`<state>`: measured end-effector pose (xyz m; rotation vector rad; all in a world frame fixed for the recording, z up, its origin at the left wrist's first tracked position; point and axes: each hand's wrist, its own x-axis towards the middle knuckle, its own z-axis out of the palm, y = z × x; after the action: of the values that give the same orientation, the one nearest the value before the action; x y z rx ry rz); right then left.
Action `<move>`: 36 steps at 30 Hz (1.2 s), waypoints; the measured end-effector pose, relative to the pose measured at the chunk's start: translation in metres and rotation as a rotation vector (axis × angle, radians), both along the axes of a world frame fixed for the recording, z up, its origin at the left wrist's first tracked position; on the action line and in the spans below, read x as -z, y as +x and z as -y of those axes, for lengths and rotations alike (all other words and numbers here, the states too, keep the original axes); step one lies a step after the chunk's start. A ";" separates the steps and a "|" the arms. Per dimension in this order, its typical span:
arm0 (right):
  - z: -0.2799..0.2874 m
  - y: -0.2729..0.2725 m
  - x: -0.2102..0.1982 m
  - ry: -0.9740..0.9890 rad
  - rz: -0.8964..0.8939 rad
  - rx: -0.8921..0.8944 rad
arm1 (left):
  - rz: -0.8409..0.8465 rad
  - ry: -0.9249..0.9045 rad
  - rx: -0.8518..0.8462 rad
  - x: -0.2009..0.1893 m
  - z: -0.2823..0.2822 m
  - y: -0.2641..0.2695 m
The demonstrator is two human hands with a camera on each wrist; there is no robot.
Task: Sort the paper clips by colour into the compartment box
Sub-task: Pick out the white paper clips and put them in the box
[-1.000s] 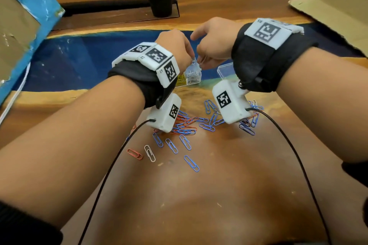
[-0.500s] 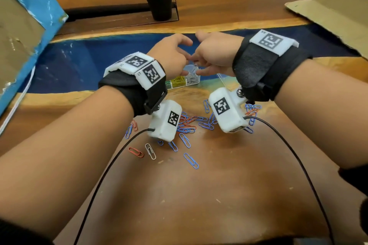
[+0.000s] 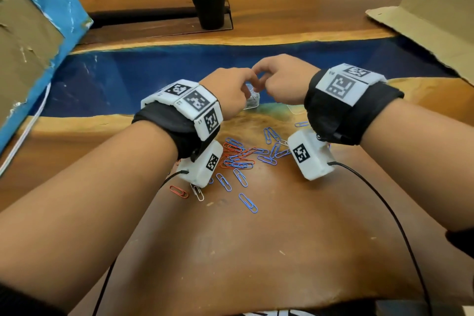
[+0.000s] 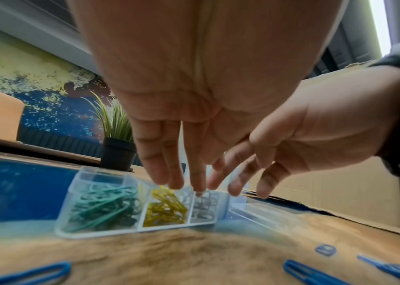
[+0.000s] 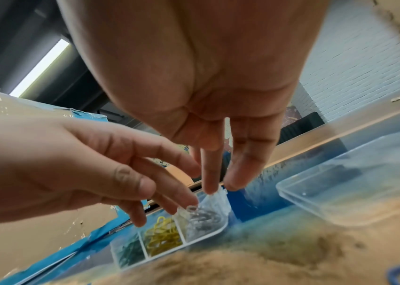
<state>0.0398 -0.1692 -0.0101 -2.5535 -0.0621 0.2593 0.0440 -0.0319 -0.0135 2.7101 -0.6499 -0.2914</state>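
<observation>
The clear compartment box (image 4: 135, 227) lies on the table beyond the loose clips, with green clips (image 4: 103, 208), yellow clips (image 4: 164, 208) and silver clips (image 4: 202, 206) in separate cells. Both hands hover close together over its right end. My left hand (image 4: 181, 179) points straight fingers down over the yellow and silver cells. One silver clip (image 5: 191, 208) sits just under its fingertips. My right hand (image 5: 223, 185) hangs beside it, fingers straight and holding nothing. A pile of blue and red clips (image 3: 238, 159) lies on the wood near my wrists.
The clear lid (image 5: 352, 192) lies right of the box. Single clips lie nearer me: one blue (image 3: 247, 202), one red (image 3: 178, 191), one silver (image 3: 197, 192). A potted plant (image 3: 207, 5) stands at the back, with cardboard (image 3: 423, 15) at right and a blue-edged board (image 3: 30, 41) at left.
Both hands have stayed together above the box's right end. Their fingers, curled a second ago, have loosened and now point down over the cells.
</observation>
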 end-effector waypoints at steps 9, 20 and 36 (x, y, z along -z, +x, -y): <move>0.001 -0.009 0.001 -0.147 0.014 -0.208 | 0.009 -0.001 0.008 0.006 -0.006 -0.001; 0.029 -0.022 -0.012 -0.076 0.088 -0.059 | 0.133 -0.061 0.041 0.011 -0.007 -0.007; 0.069 -0.058 -0.001 -0.538 -0.163 0.078 | 0.115 0.336 0.325 0.014 0.066 -0.036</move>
<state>-0.0179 -0.2379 -0.0087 -3.0446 0.1939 0.5099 0.0081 -0.0982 -0.0278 2.9447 -1.1738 -0.3522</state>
